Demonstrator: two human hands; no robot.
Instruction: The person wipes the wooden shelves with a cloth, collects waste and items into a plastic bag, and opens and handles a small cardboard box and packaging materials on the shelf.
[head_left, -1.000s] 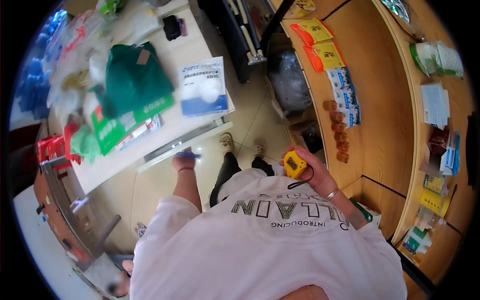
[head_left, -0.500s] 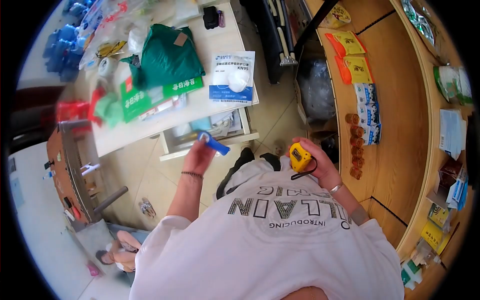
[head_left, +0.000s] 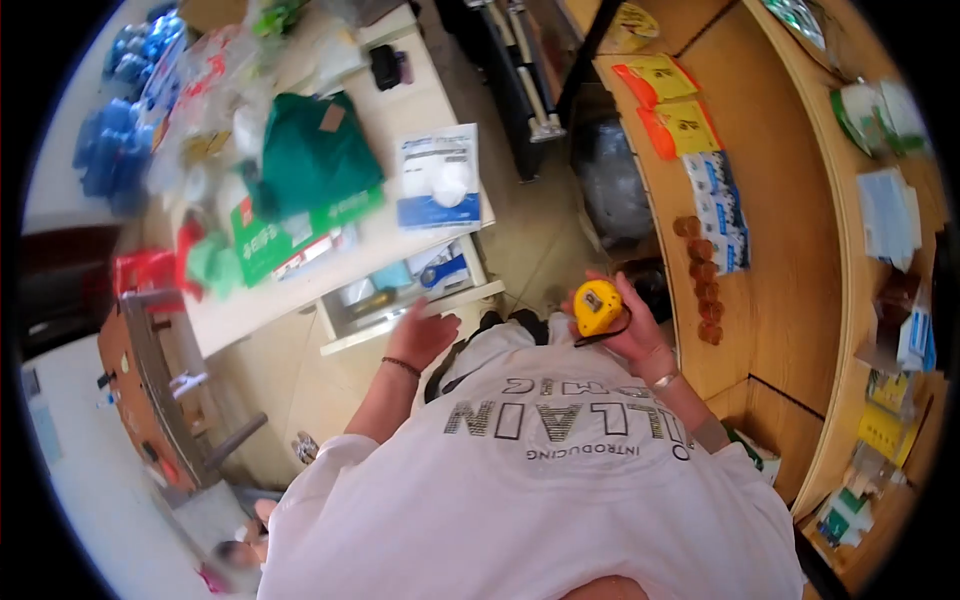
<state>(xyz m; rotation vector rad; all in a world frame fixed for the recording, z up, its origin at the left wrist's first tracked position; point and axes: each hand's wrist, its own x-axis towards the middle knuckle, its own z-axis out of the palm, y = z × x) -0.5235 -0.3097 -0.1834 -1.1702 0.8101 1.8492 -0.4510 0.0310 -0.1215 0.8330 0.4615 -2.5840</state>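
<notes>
My right hand [head_left: 641, 332] is closed around a yellow tape measure [head_left: 597, 306] with a black wrist strap, held in front of my shirt. My left hand [head_left: 421, 335] holds nothing, its fingers stretched out and somewhat blurred, just in front of the open drawer [head_left: 345, 343]. Inside the drawer lies a blue item [head_left: 445, 273] with a round end; its exact kind is unclear. Papers and a brownish tube-like thing [head_left: 374, 302] lie beside it.
The white table [head_left: 430, 95] carries a green bag [head_left: 315, 160], a KN95 mask packet [head_left: 438, 180] and plastic bags. On the wooden shelf [head_left: 780, 220] at right are orange-yellow packets [head_left: 680, 128] and several small amber jars [head_left: 703, 268]. Another person [head_left: 245, 550] is at lower left.
The blue item has left my left hand and now lies in the drawer; that hand is empty. The tape measure stays in my right hand. The view has shifted and turned slightly.
</notes>
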